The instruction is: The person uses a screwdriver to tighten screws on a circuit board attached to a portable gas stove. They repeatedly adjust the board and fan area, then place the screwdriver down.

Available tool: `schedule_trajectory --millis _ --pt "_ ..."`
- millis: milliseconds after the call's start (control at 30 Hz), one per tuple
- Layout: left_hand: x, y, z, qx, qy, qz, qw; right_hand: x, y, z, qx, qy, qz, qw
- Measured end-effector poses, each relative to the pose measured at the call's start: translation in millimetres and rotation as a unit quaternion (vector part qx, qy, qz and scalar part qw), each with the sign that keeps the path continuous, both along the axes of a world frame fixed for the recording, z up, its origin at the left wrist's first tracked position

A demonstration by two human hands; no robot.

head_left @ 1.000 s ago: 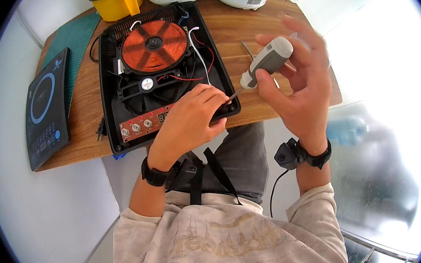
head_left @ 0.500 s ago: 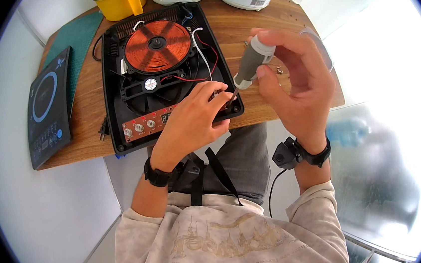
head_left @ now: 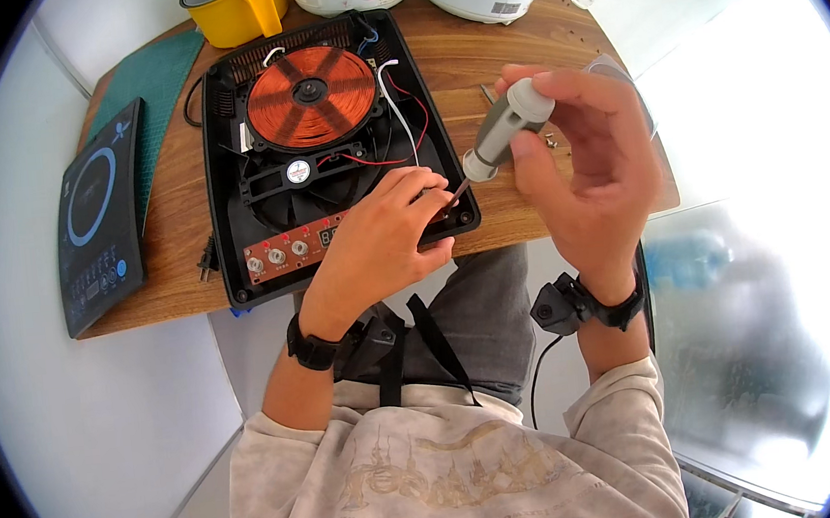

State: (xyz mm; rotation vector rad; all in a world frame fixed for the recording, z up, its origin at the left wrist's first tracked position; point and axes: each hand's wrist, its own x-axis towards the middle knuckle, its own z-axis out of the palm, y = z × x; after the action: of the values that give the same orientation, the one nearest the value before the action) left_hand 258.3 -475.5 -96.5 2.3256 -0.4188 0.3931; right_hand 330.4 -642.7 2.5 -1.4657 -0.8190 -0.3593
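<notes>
Honestly, right hand (head_left: 593, 169) grips the slanted screwdriver (head_left: 505, 135), so a slip could jab the left hand (head_left: 380, 218) (can't tell its grip) over the control board (head_left: 281, 252).

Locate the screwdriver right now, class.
In the head view, the grey screwdriver is right of centre in the right hand, slanting down toward the near-right corner of the black housing, beside the left hand.

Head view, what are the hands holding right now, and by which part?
The right hand holds a grey screwdriver by its handle. The left hand partly hides the circuit board; whether it grips anything cannot be told.
</notes>
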Motion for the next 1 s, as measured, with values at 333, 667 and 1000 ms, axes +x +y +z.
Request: schedule_trajectory --millis 333,667,1000 --pt "0 0 3 0.021 0.018 0.005 1.0 11 -20 -2 -0.082 -0.084 -0.014 0.993" --pt "-2 -1 6 0.011 -0.028 0.03 0.999 12 -17 -8 -0.101 -0.091 -0.001 0.991" --pt "-29 25 8 0.068 0.031 0.114 0.991 6 -12 -3 -0.083 -0.137 0.0 0.987"
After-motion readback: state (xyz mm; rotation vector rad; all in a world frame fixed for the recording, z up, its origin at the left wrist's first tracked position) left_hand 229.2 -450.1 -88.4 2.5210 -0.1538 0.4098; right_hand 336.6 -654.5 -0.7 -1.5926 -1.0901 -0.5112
